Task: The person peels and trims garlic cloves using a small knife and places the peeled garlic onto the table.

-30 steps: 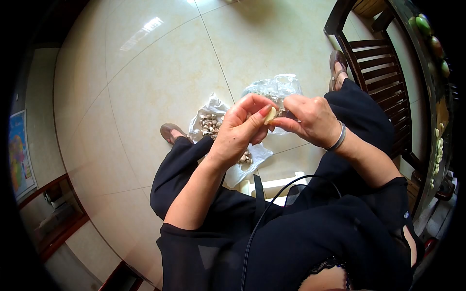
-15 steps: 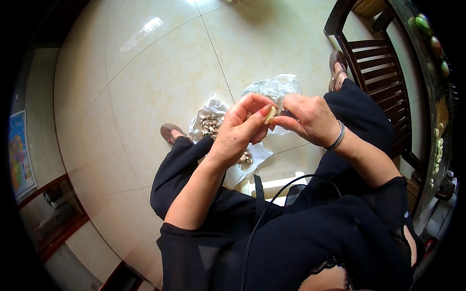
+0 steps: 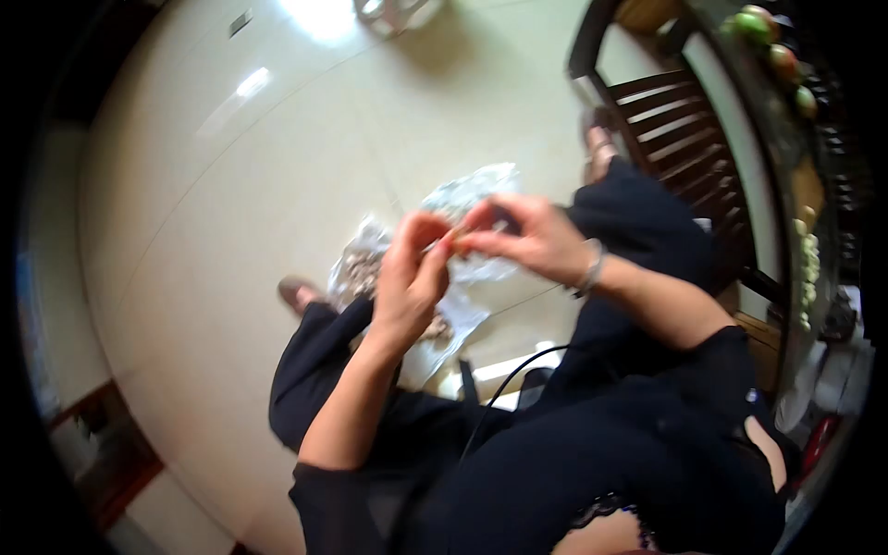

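Observation:
Blurred by motion, my left hand (image 3: 412, 277) pinches a small yellowish piece (image 3: 458, 242) between thumb and fingertips. My right hand (image 3: 532, 239) meets it from the other side, thumb and fingers closed on the same piece. Beneath the hands, a white plastic bag (image 3: 349, 242) lies open on the floor with several small brownish-white, bulb-like pieces (image 3: 361, 270) on it. Behind the fingers is a second, clearer plastic bag (image 3: 490, 180), partly hidden by my right hand.
A dark slatted wooden chair (image 3: 675, 129) stands at the right. Beyond it, a dark table edge carries green and reddish fruits (image 3: 784, 63) and a row of pale pieces (image 3: 808, 268). A black cable (image 3: 504, 384) crosses my lap. A stool's base (image 3: 398, 11) shows at the top.
The view has shifted, so the hands and floor items appear further left. My right hand has turned, with its fingers now more visible. The piece looks smaller and browner between the fingertips.

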A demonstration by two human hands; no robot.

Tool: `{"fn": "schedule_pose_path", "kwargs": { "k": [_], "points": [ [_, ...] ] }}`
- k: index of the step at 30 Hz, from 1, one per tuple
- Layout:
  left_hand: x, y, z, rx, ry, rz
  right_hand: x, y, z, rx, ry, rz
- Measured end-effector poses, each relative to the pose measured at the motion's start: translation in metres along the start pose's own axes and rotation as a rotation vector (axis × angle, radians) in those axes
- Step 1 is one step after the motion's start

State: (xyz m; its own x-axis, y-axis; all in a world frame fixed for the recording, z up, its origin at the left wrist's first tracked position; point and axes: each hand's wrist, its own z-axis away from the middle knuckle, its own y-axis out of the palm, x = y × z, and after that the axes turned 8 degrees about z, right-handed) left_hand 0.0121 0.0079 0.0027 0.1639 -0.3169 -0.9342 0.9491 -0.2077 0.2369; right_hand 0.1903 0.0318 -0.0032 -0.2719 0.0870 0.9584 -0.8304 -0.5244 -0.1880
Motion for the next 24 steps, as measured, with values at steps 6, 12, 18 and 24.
{"fn": "schedule_pose_path", "kwargs": {
  "k": [6, 12, 18, 24],
  "points": [
    [0.007, 0.004, -0.002, -0.054, -0.004, -0.024, -0.014, 0.003, -0.005, -0.158, -0.157, 0.055],
    [0.014, 0.006, -0.005, -0.068, 0.085, -0.157, -0.012, 0.002, -0.003, -0.129, -0.187, 0.174],
    [0.017, 0.004, -0.005, -0.105, 0.100, -0.211, -0.023, 0.008, -0.005, -0.239, -0.265, 0.431],
    [0.016, 0.002, -0.004, -0.148, -0.004, -0.088, -0.021, 0.008, -0.003, -0.288, -0.328, 0.528]
  ]
}}
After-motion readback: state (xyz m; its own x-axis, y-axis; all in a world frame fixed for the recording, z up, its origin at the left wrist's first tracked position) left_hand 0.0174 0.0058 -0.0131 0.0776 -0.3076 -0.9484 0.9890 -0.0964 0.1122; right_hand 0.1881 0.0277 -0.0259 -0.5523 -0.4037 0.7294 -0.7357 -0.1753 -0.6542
